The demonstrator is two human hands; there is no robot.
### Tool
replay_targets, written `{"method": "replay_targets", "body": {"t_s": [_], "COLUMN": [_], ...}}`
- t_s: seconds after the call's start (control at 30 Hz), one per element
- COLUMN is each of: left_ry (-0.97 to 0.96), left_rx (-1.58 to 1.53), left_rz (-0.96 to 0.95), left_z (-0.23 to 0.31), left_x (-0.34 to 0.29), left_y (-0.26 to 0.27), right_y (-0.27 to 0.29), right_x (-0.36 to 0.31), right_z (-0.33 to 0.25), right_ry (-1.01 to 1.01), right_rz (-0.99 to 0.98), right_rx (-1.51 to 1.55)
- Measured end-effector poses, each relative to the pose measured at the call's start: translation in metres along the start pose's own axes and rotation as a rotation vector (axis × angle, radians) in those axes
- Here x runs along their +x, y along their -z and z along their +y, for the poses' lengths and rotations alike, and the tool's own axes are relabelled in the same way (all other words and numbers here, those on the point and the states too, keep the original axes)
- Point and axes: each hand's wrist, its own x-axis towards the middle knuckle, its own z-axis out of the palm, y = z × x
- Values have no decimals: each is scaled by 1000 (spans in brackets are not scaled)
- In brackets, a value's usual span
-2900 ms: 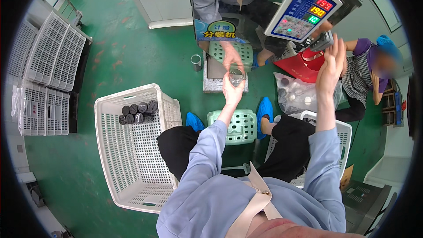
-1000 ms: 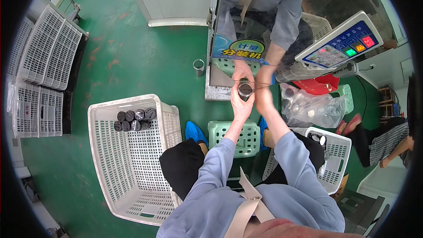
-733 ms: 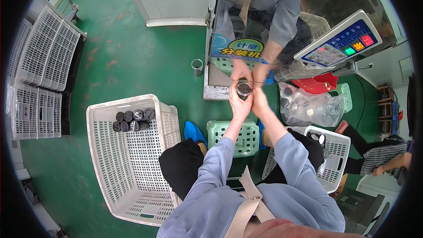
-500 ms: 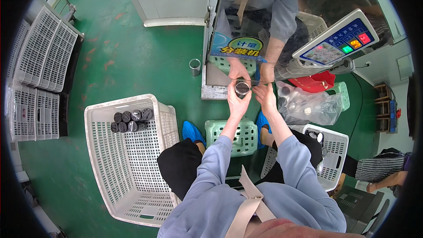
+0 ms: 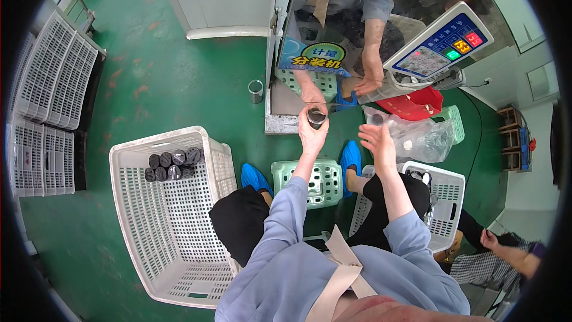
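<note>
My left hand [image 5: 313, 133] is wrapped round a small round jar [image 5: 317, 117], its mouth facing up and its inside dark. The jar is at the lower edge of a shiny metal machine [image 5: 283, 124], whose reflective front mirrors my arms. To the right, my right hand [image 5: 380, 143] is raised with its fingers spread, holding nothing. It is nearest to a clear plastic bag [image 5: 426, 142] with a few small items in it. A similar clear jar [image 5: 256, 91] stands apart on the green floor, left of the machine.
At left a large white basket [image 5: 205, 138] holds several black-topped cylinders [image 5: 173, 158]. A green stool [image 5: 325, 203] is in front of me. Right are a white basket [image 5: 448, 203], a red bag [image 5: 417, 103] and a lit control panel [image 5: 438, 42]. Another person's arm [image 5: 509, 253] shows lower right.
My right hand has come away from the jar, moving right and nearer to me, its fingers spreading. My left hand still holds the jar. The other person's arm has moved further into view.
</note>
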Motion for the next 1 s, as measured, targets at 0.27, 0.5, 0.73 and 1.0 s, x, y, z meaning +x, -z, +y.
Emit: {"method": "replay_targets", "body": {"t_s": [0.27,0.5,0.73,1.0], "left_ry": [-10,-33,-84,-47], "left_rx": [84,109,279,61], "left_rz": [20,13,19,-140], "left_z": [-11,-14,-4,26], "left_x": [5,-5,-50,-140], "left_y": [1,11,18,34], "right_y": [30,68,156,270], "right_x": [-37,-74,-124,-167], "right_z": [-37,-65,-76,-30], "right_ry": [115,290,371,393], "right_rz": [29,92,348,736], "right_rx": [-11,-182,-271,-330]}}
